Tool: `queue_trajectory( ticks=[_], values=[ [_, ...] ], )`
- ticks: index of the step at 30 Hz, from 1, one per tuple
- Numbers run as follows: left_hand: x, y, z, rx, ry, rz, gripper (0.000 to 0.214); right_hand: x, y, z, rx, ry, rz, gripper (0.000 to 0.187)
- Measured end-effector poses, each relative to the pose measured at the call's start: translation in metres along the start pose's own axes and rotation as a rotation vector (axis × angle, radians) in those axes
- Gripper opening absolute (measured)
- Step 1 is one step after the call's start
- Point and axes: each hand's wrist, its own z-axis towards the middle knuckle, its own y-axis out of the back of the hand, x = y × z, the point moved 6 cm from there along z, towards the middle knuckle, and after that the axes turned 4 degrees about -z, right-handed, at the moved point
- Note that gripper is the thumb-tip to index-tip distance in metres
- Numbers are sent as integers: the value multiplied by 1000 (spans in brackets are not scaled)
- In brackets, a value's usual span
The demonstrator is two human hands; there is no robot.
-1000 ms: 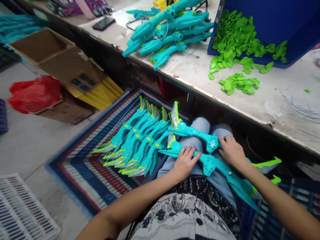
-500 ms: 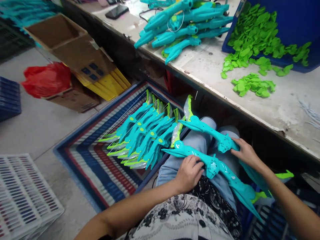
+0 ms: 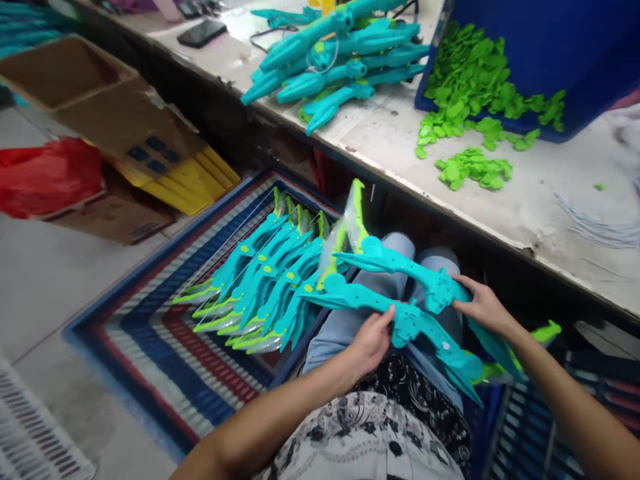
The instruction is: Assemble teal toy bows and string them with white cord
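Observation:
Two teal toy bows with green tips lie across my lap. My left hand (image 3: pixel 371 340) is closed on the nearer bow (image 3: pixel 400 320), just left of its round middle. My right hand (image 3: pixel 481 307) grips the farther bow (image 3: pixel 400 263) at its middle, fingers wrapped round it. To the left of my knees, several finished teal bows (image 3: pixel 260 280) stand in a row inside a striped crate (image 3: pixel 150 347) on the floor.
A worn workbench (image 3: pixel 500 200) runs across the top, with a pile of teal bow bodies (image 3: pixel 335 60), loose green parts (image 3: pixel 473 167) and a blue bin (image 3: pixel 550 47). A phone (image 3: pixel 203 32) lies at the back. Cardboard boxes (image 3: pixel 100 113) and a red bag (image 3: pixel 45 173) sit on the floor at left.
My left hand has gone from lying flat on the nearer bow to gripping it. Both bows have lifted slightly off my lap. The view has shifted.

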Motion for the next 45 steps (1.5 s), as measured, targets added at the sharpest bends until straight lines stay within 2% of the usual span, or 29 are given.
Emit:
queue_trajectory(
  ticks=[3,5,7,9,11,12,14,15,16,18,20,22,23,25,27,29,30,31,33,34,35,36,37,39,42,45],
  values=[
    [-55,-32,-16,90,-238,78,51,50,39,-8,-259,172,-11,49],
    [-111,-65,-28,118,-516,214,51,89,75,-14,-473,269,20,46],
    [-173,-116,-52,172,-897,415,48,125,108,-19,-672,343,137,45],
    [-224,-177,-92,263,-1323,640,46,152,127,-23,-793,402,339,46],
    [-246,-242,-129,403,-1546,982,44,168,124,-24,-806,401,596,43],
    [-248,-269,-145,444,-1643,1183,48,171,113,-23,-778,367,736,42],
    [-242,-305,-156,352,-1675,1602,53,170,73,-23,-702,231,1021,43],
    [-233,-314,-151,299,-1642,1809,53,167,46,-24,-660,141,1157,45],
    [-222,-317,-140,269,-1569,1998,53,163,16,-27,-629,35,1288,50],
    [-192,-303,-101,361,-1356,2309,46,155,-46,-33,-549,-155,1523,58],
    [-156,-271,-52,595,-1078,2491,34,149,-104,-38,-418,-281,1681,60],
    [-123,-230,-5,755,-827,2597,33,139,-149,-42,-323,-408,1780,57],
    [-110,-210,16,804,-714,2634,34,132,-167,-44,-291,-480,1806,54],
    [-87,-174,50,830,-540,2672,42,114,-193,-49,-219,-635,1791,46],
    [-73,-148,76,800,-419,2672,49,101,-202,-59,-51,-713,1660,40],
    [-65,-132,94,741,-331,2640,56,91,-185,-69,85,-569,1343,40],
    [-64,-128,101,714,-305,2603,60,87,-168,-75,93,-454,1174,40],
    [-63,-126,106,708,-285,2537,66,81,-145,-80,26,-334,986,40],
    [-60,-132,111,766,-245,2296,79,59,-90,-93,-249,-237,678,37],
    [-58,-137,113,792,-219,2135,82,46,-59,-102,-465,-227,408,38],
    [-56,-144,116,793,-192,1969,82,33,-34,-110,-627,-268,134,42],
    [-55,-152,121,767,-170,1822,80,19,-17,-115,-715,-322,-98,49],
    [-52,-159,127,721,-149,1711,77,6,-6,-117,-752,-369,-294,54],
    [-40,-171,141,624,-80,1610,70,-22,0,-116,-707,-430,-480,55],
    [-14,-183,157,581,108,1503,57,-51,-1,-113,-665,-407,-476,47],
    [3,-191,159,578,236,1267,49,-68,0,-114,-638,-422,-401,47]
  ],
)
